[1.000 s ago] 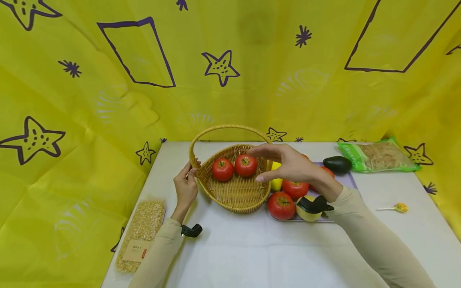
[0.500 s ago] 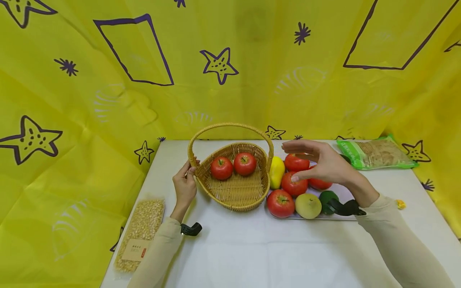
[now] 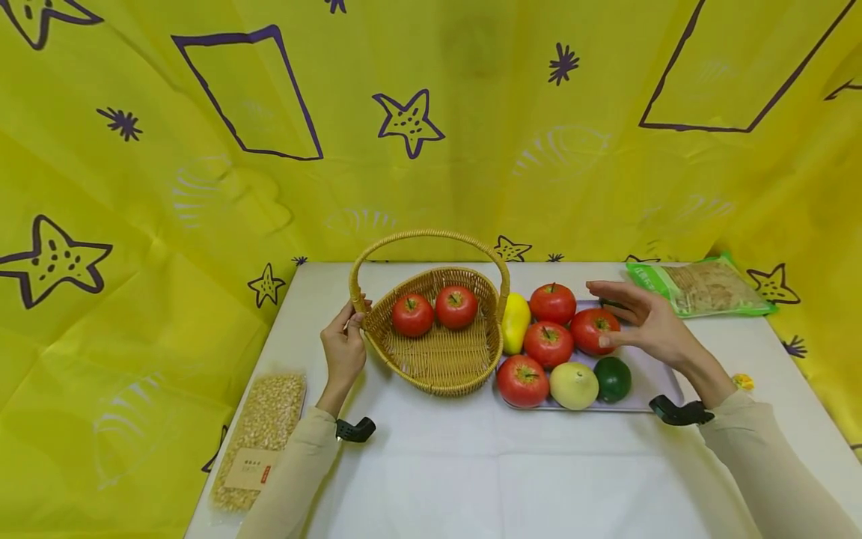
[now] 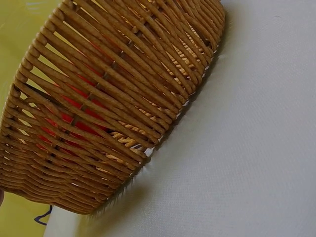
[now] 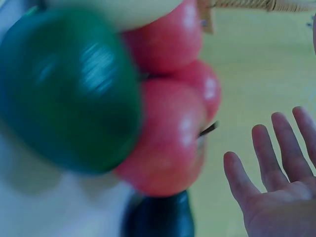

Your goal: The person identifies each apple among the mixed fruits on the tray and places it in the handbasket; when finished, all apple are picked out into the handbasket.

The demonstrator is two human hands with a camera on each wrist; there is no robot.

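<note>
At the left end of the wicker basket [image 3: 444, 367], my left hand [image 3: 345, 355] grips the foot of the handle between thumb and fingers. Two red apples [image 3: 413, 315] lie inside; red shows through the basket weave [image 4: 123, 94] in the left wrist view. My right hand [image 3: 649, 322] hovers with fingers spread and thumb close beside the rightmost red apple [image 3: 592, 332] on the lilac tray [image 3: 649, 382]. In the right wrist view that apple [image 5: 163, 143] is apart from my fingers, and the palm [image 5: 281, 197] holds nothing. A dark avocado [image 3: 613, 305] is mostly hidden behind this hand.
Around that apple sit several more red apples [image 3: 548, 344], a yellow mango-shaped fruit [image 3: 516, 322], a pale yellow round fruit [image 3: 574, 386] and a dark green fruit [image 3: 613, 379]. A green-edged packet [image 3: 714, 288] lies back right, a bag of grains [image 3: 263, 434] front left.
From over the basket, my right hand has moved right across the tray to beside the rightmost apple, uncovering the other fruit. My left hand keeps its grip on the basket.
</note>
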